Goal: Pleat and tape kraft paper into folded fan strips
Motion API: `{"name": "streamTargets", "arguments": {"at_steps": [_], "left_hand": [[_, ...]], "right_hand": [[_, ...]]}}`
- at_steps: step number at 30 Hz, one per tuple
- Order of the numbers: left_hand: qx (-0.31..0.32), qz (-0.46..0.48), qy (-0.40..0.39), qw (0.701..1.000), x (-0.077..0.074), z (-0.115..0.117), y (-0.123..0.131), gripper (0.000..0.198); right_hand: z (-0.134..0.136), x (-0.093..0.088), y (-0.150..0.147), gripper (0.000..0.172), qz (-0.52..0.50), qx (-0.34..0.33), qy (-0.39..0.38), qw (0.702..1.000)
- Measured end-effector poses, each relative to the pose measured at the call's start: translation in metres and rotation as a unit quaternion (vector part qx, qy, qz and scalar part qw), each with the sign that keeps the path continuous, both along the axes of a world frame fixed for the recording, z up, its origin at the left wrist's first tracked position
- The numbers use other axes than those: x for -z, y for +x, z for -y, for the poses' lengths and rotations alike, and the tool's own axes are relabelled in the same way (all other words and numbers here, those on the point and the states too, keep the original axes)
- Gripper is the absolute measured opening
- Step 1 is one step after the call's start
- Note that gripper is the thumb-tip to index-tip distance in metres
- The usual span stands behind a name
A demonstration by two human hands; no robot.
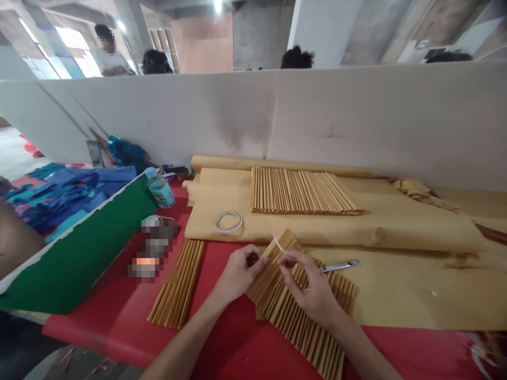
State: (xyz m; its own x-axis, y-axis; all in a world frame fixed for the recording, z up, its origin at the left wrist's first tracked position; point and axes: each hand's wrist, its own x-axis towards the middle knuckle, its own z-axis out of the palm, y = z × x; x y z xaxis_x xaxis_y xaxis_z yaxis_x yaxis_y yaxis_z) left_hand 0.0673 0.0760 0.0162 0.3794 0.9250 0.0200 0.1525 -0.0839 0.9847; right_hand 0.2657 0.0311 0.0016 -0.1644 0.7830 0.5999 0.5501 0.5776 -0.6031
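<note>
Our left hand and right hand clamp the tan pleated paper strip.
We judge: hold both grips near the end, with the pleats stacked flush.

Water bottle beside a green board — tape ring and metal cutter on brown paper.

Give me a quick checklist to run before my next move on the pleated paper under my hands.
1. Left hand and right hand both on the pleated paper: ok.
2. White strip sticking up at the right fingertips, firmly pinched: cannot tell.
3. Tape ring lying flat on the kraft sheet, just beyond the hands: ok.
4. Metal cutter lying apart from the right hand: ok. Blade retracted: cannot tell.
5. Second pleated piece lying apart, left of the left hand: ok.
</note>
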Motion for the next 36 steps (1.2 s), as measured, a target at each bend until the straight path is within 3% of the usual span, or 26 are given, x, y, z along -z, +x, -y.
{"name": "streamTargets", "arguments": {"at_steps": [5, 12, 17, 22, 30, 36], "left_hand": [[0.049, 0.102, -0.067, 0.991, 0.003, 0.001, 0.005, 0.042], [0.039, 0.117, -0.107, 0.987, 0.002, 0.0, 0.0, 0.039], [-0.008, 0.09, -0.11, 0.99, 0.008, -0.002, 0.001, 0.039], [-0.02, 0.079, -0.09, 0.993, 0.011, -0.003, 0.002, 0.037], [0.007, 0.07, -0.083, 0.994, 0.01, -0.003, 0.002, 0.04], [0.015, 0.094, -0.103, 0.99, 0.007, -0.001, 0.002, 0.041]], "right_hand": [[-0.001, -0.001, -0.003, 0.044, 0.045, -0.051, -0.027, 0.997], [-0.002, 0.001, 0.001, 0.044, 0.042, -0.046, -0.038, 0.997], [-0.002, -0.006, 0.002, 0.031, -0.057, 0.01, -0.047, 0.997], [-0.008, -0.011, 0.005, 0.005, -0.206, 0.026, -0.042, 0.977], [-0.005, -0.012, -0.001, 0.014, -0.265, 0.002, -0.129, 0.956], [-0.005, -0.018, -0.009, 0.018, -0.251, 0.034, -0.171, 0.952]]}}
